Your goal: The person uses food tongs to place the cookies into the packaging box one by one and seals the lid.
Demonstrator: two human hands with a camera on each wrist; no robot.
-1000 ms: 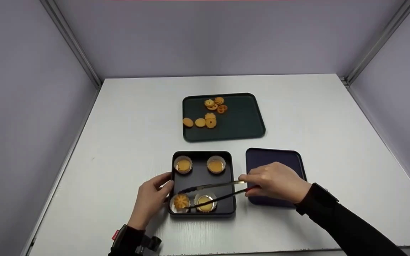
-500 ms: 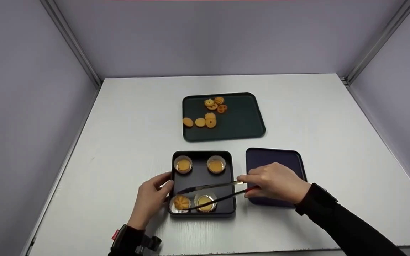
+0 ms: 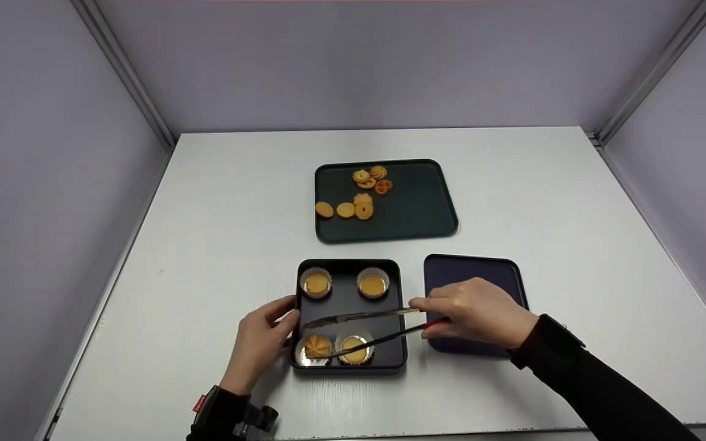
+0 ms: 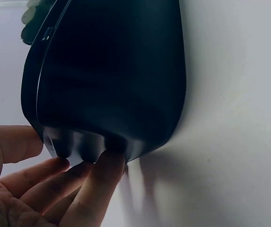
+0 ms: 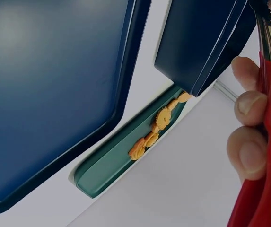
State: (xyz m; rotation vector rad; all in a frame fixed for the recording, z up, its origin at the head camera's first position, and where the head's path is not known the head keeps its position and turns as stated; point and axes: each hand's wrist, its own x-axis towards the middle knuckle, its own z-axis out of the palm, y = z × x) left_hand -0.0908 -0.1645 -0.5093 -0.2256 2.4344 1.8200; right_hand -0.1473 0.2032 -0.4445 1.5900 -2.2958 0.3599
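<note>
My left hand (image 3: 261,340) holds the left side of a dark square tin (image 3: 341,306), fingertips against its outer wall and thumb at the rim in the left wrist view. My right hand (image 3: 472,311) grips red-handled tongs (image 3: 377,315) that reach across the tin. Their two arms stand apart, one on each side of a swirled cookie (image 3: 316,346). The cookie lies in a paper cup (image 3: 312,362) in the tin's near left corner. Beside it, a round yellow cookie (image 3: 353,350) sits in another cup, partly covered by the tongs' lower arm.
Two more cups with yellow cookies (image 3: 316,283) stand in the tin's far corners. A dark blue lid (image 3: 474,273) lies right of the tin, under my right hand. Behind the tin, a green tray (image 3: 417,205) bears several cookies and pretzels (image 3: 383,187) on its left half.
The tongs' arms have spread slightly farther apart. The swirled cookie and its paper cup have shifted a little to the right. My left hand and the tin have stayed put.
</note>
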